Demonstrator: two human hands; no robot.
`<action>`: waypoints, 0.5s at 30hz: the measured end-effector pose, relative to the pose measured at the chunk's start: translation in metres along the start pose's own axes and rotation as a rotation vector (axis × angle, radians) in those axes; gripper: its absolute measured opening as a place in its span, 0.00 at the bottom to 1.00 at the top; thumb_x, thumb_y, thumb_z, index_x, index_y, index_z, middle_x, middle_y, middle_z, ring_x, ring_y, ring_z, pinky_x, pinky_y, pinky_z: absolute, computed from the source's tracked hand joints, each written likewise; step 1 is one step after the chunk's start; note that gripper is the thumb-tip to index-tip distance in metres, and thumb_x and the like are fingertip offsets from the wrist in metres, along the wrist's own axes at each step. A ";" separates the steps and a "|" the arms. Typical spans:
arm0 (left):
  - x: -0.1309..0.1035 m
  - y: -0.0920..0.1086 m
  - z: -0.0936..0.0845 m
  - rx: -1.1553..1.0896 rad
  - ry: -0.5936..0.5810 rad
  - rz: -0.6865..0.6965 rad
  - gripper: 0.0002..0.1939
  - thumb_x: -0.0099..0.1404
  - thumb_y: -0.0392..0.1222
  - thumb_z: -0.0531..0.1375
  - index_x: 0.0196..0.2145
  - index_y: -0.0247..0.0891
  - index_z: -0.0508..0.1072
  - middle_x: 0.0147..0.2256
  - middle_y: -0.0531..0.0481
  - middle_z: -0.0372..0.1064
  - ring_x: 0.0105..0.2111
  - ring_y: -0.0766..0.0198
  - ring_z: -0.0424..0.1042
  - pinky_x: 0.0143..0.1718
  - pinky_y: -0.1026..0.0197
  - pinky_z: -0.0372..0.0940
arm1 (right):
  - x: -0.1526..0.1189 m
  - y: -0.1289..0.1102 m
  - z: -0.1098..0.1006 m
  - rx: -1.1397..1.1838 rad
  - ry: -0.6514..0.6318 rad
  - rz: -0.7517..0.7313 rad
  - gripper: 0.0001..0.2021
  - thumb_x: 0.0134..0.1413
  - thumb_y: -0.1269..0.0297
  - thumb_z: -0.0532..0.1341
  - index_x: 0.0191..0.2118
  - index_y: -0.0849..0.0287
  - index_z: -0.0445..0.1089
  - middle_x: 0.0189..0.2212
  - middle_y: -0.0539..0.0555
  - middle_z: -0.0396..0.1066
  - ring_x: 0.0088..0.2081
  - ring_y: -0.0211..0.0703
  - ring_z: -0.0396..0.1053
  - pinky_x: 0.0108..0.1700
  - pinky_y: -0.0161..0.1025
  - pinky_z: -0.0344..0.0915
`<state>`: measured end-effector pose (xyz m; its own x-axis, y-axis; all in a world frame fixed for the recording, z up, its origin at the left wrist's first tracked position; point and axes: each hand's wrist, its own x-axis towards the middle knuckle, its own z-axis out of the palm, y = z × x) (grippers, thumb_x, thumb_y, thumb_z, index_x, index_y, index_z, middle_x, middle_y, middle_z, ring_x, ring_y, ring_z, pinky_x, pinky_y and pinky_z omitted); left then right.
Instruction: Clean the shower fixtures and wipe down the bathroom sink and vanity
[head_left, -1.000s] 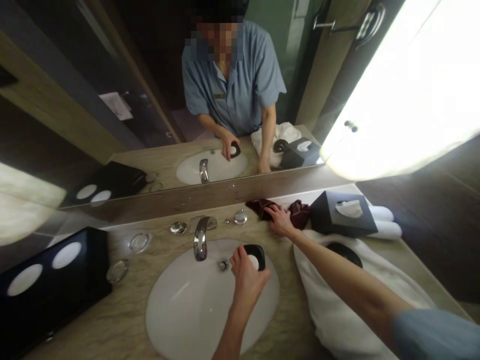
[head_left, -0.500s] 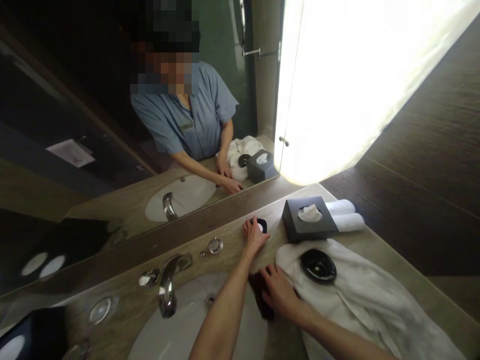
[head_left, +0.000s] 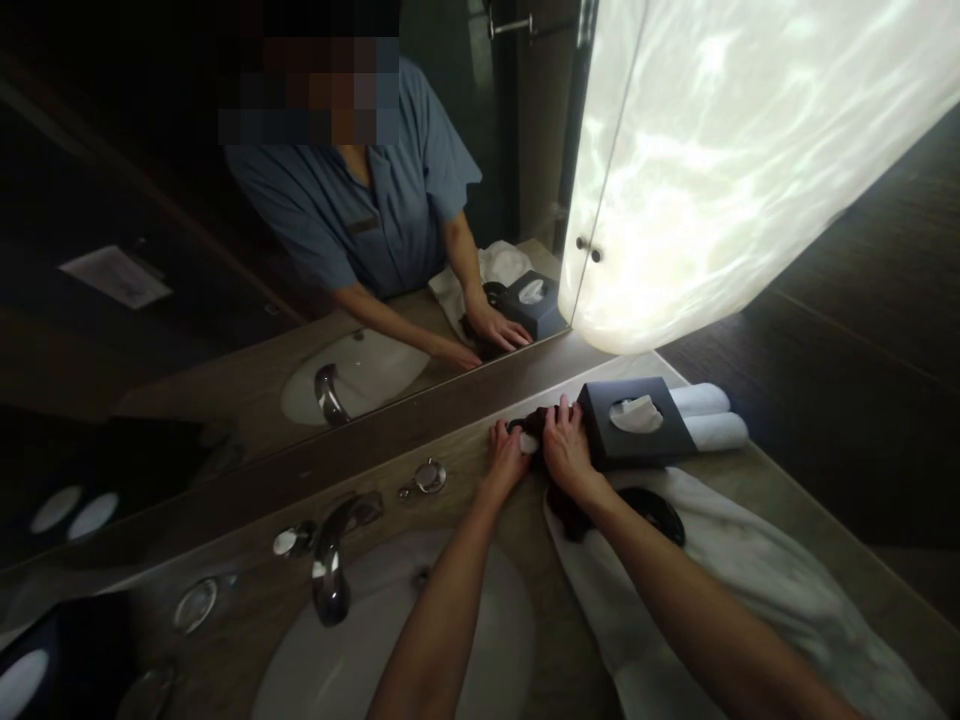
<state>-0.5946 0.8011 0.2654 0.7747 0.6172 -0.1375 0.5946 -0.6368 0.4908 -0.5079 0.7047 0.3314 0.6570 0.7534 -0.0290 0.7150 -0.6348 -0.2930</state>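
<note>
No text, label, brand or number can be read anywhere here; the small badge [head_left: 363,226] on the shirt in the mirror is too blurred to make out.

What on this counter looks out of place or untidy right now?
A white towel lies crumpled over the counter right of the sink, with a black dish sitting on top of it. A dark cloth is bunched under the right hand beside the tissue box. No spill or damage shows.
</note>
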 end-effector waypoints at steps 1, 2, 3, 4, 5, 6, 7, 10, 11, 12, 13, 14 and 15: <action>-0.001 0.001 0.003 -0.001 0.016 -0.003 0.20 0.61 0.37 0.61 0.51 0.34 0.71 0.58 0.37 0.57 0.57 0.48 0.57 0.63 0.52 0.55 | 0.009 0.001 0.007 -0.036 -0.074 0.041 0.25 0.61 0.79 0.44 0.61 0.78 0.61 0.64 0.76 0.54 0.61 0.64 0.57 0.55 0.52 0.67; -0.001 0.001 0.005 -0.008 0.032 -0.010 0.18 0.60 0.37 0.61 0.49 0.32 0.72 0.58 0.35 0.57 0.56 0.47 0.58 0.62 0.52 0.56 | 0.014 0.002 0.010 -0.054 -0.128 0.059 0.25 0.61 0.79 0.45 0.61 0.75 0.62 0.61 0.74 0.59 0.57 0.62 0.61 0.52 0.50 0.68; -0.001 0.002 0.007 -0.027 0.049 -0.013 0.18 0.60 0.37 0.62 0.48 0.31 0.72 0.57 0.34 0.57 0.56 0.47 0.59 0.62 0.51 0.56 | 0.015 0.003 0.008 -0.059 -0.148 0.061 0.24 0.61 0.78 0.46 0.61 0.70 0.64 0.58 0.71 0.63 0.54 0.59 0.64 0.49 0.48 0.69; -0.001 0.001 0.009 -0.061 0.064 -0.003 0.17 0.59 0.36 0.62 0.47 0.31 0.72 0.57 0.34 0.58 0.56 0.47 0.59 0.62 0.51 0.56 | 0.014 0.003 0.001 -0.055 -0.127 0.050 0.24 0.60 0.76 0.48 0.61 0.64 0.65 0.56 0.67 0.66 0.51 0.57 0.65 0.46 0.45 0.70; -0.002 0.000 0.009 -0.110 0.093 0.008 0.16 0.58 0.35 0.63 0.46 0.31 0.72 0.57 0.33 0.58 0.56 0.48 0.60 0.62 0.51 0.57 | 0.010 0.003 -0.009 -0.043 -0.065 0.027 0.24 0.61 0.74 0.51 0.61 0.58 0.65 0.54 0.63 0.67 0.51 0.56 0.65 0.43 0.43 0.69; -0.003 -0.002 0.008 -0.173 0.139 0.010 0.16 0.57 0.35 0.64 0.44 0.31 0.72 0.57 0.33 0.59 0.57 0.48 0.60 0.62 0.52 0.57 | 0.005 0.001 -0.020 -0.027 0.028 -0.002 0.23 0.61 0.71 0.52 0.61 0.54 0.65 0.55 0.60 0.67 0.52 0.56 0.64 0.42 0.42 0.69; -0.004 -0.006 0.006 -0.249 0.210 -0.007 0.16 0.56 0.34 0.65 0.43 0.31 0.72 0.56 0.33 0.60 0.57 0.49 0.61 0.61 0.52 0.58 | -0.001 -0.002 -0.028 -0.009 0.123 -0.033 0.23 0.62 0.68 0.53 0.62 0.50 0.64 0.56 0.58 0.66 0.53 0.55 0.62 0.42 0.41 0.69; -0.013 -0.021 -0.005 -0.502 0.479 -0.241 0.18 0.56 0.40 0.66 0.43 0.32 0.71 0.48 0.37 0.66 0.50 0.52 0.67 0.56 0.52 0.62 | -0.015 -0.008 -0.020 0.003 0.131 -0.138 0.23 0.63 0.61 0.56 0.63 0.52 0.63 0.60 0.59 0.62 0.56 0.56 0.59 0.45 0.43 0.70; -0.016 -0.027 -0.008 -0.567 0.542 -0.340 0.19 0.56 0.43 0.66 0.44 0.32 0.72 0.45 0.39 0.68 0.46 0.53 0.69 0.53 0.52 0.64 | -0.018 -0.008 -0.007 -0.017 0.039 -0.171 0.25 0.62 0.60 0.57 0.63 0.55 0.63 0.61 0.61 0.60 0.58 0.58 0.58 0.47 0.45 0.70; -0.020 -0.032 -0.012 -0.620 0.577 -0.411 0.20 0.56 0.45 0.65 0.44 0.33 0.72 0.43 0.40 0.69 0.43 0.54 0.70 0.51 0.51 0.64 | -0.018 -0.008 0.010 -0.039 -0.054 -0.202 0.25 0.61 0.61 0.59 0.63 0.58 0.63 0.62 0.63 0.59 0.59 0.60 0.58 0.49 0.48 0.69; -0.023 -0.036 -0.014 -0.663 0.584 -0.443 0.21 0.56 0.47 0.65 0.44 0.33 0.72 0.42 0.41 0.70 0.41 0.54 0.70 0.50 0.51 0.64 | -0.017 -0.006 0.027 -0.054 -0.128 -0.230 0.25 0.59 0.62 0.60 0.62 0.60 0.64 0.62 0.64 0.58 0.59 0.62 0.57 0.51 0.49 0.69; -0.025 -0.039 -0.015 -0.697 0.573 -0.441 0.21 0.55 0.48 0.66 0.43 0.33 0.73 0.42 0.41 0.71 0.41 0.54 0.71 0.49 0.51 0.64 | -0.015 -0.004 0.041 -0.055 -0.177 -0.257 0.25 0.58 0.63 0.62 0.60 0.62 0.65 0.61 0.65 0.59 0.60 0.62 0.57 0.52 0.50 0.68; -0.026 -0.042 -0.015 -0.727 0.555 -0.418 0.22 0.54 0.48 0.66 0.43 0.33 0.73 0.42 0.41 0.72 0.41 0.55 0.71 0.49 0.52 0.64 | -0.012 -0.001 0.050 -0.040 -0.209 -0.282 0.24 0.57 0.64 0.63 0.59 0.62 0.67 0.59 0.65 0.60 0.59 0.60 0.58 0.54 0.49 0.67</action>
<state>-0.6426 0.8185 0.2615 0.2134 0.9729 -0.0892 0.3768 0.0022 0.9263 -0.5285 0.7055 0.2841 0.3718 0.9164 -0.1481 0.8729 -0.3995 -0.2801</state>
